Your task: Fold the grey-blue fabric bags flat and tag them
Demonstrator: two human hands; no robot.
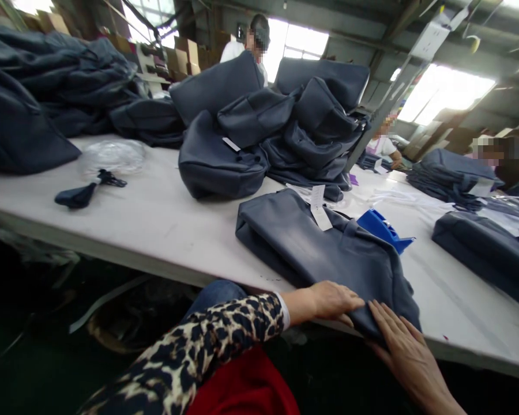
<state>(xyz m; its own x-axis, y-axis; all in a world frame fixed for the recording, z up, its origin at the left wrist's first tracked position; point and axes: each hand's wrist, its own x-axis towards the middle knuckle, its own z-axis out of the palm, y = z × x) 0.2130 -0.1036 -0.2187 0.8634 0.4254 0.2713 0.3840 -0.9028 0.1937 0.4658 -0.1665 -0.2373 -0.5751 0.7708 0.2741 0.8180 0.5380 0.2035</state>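
Note:
A dark navy bag [311, 239] lies on its side, soft and partly flattened, at the near edge of the white table. A white paper tag [320, 208] rests on its upper side. My left hand [335, 301] lies along the bag's near edge, fingers stretched out against the material. Beside it, my right hand [402, 346] presses the near right corner, its fingers extended and slightly apart. The right thumb is partly hidden below the edge. Just behind the bag sits a blue plastic object [383, 229] whose kind I cannot make out.
Similar navy bags [225, 155] are heaped at the back, with more piled left and right. A clear plastic bundle [112, 157] and a small dark strap-like piece [75, 196] lie at left. A slanted metal post [384, 106] rises behind. Several people work beyond the table [155, 236].

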